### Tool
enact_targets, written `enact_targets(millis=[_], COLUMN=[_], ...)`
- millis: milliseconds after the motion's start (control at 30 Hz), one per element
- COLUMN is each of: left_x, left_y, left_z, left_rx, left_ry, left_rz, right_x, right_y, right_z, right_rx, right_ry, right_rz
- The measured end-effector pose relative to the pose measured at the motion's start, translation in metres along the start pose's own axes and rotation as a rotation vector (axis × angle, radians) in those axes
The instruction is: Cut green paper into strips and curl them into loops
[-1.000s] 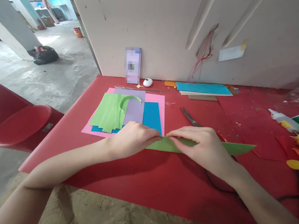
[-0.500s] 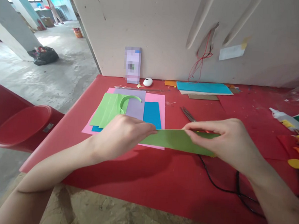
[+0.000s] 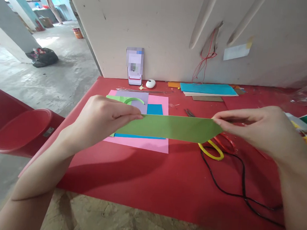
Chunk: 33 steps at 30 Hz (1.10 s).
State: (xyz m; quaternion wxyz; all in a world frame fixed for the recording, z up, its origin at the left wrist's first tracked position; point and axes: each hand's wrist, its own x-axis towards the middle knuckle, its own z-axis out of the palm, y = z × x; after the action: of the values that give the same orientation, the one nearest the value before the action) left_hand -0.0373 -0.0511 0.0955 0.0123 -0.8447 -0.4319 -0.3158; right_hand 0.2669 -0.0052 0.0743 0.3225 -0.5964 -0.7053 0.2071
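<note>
A strip of green paper is stretched level above the table between my two hands. My left hand pinches its upper left end, and my right hand pinches the upper right corner. Below the strip lie a pink sheet, a blue sheet, a purple sheet and light green pieces, partly hidden by my left hand. A curled green strip rests on them. Scissors with yellow and red handles lie under the right end, their middle covered by the strip.
A phone leans on the wall beside a white rounded object. Blue sheets lie at the back. A black cable loops across the red table. At left is a red bin; a person stands far off.
Both hands have risen and moved apart, the left going left and the right going right. More of the green strip now shows between them, and the scissors' handles have come into view.
</note>
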Motion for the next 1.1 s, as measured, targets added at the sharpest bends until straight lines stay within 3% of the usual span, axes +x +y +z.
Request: enact_targets(millis=[200, 333, 433, 533, 633, 700, 767, 833, 933, 1000, 1100], left_x=[0.003, 0.003, 0.004, 0.006, 0.007, 0.007, 0.008, 0.011, 0.018, 0.021, 0.018], left_y=[-0.004, -0.009, -0.014, -0.015, -0.012, -0.012, -0.018, -0.029, -0.047, -0.049, -0.035], left_z=[0.003, -0.002, -0.008, -0.006, 0.002, 0.005, 0.003, 0.0, 0.004, 0.017, 0.051], left_rx=[-0.037, 0.005, 0.0, -0.055, -0.135, -0.207, -0.325, -0.527, -0.94, -1.182, -1.36], left_ry=[-0.022, -0.009, 0.048, -0.038, -0.123, -0.13, -0.094, 0.022, 0.214, 0.214, 0.045], left_rz=[-0.058, -0.105, -0.205, -0.193, -0.144, -0.201, -0.304, -0.388, -0.448, -0.472, -0.522], right_x=[0.012, 0.024, 0.025, 0.014, 0.002, -0.001, -0.001, 0.002, 0.004, 0.004, -0.002], right_y=[0.016, 0.038, 0.043, 0.027, 0.009, 0.004, 0.007, 0.011, 0.013, 0.009, -0.001], right_z=[-0.009, -0.02, -0.028, -0.023, -0.009, -0.002, 0.001, 0.0, -0.001, 0.003, 0.018], right_rx=[-0.073, -0.293, -0.415, -0.285, -0.222, -0.233, -0.213, -0.153, -0.04, 0.022, 0.04], right_ry=[0.046, 0.002, 0.099, 0.249, -0.025, -0.252, -0.376, -0.329, -0.146, -0.045, 0.088], right_rz=[0.113, 0.105, 0.116, -0.092, -0.364, -0.43, -0.434, -0.416, -0.358, -0.329, -0.291])
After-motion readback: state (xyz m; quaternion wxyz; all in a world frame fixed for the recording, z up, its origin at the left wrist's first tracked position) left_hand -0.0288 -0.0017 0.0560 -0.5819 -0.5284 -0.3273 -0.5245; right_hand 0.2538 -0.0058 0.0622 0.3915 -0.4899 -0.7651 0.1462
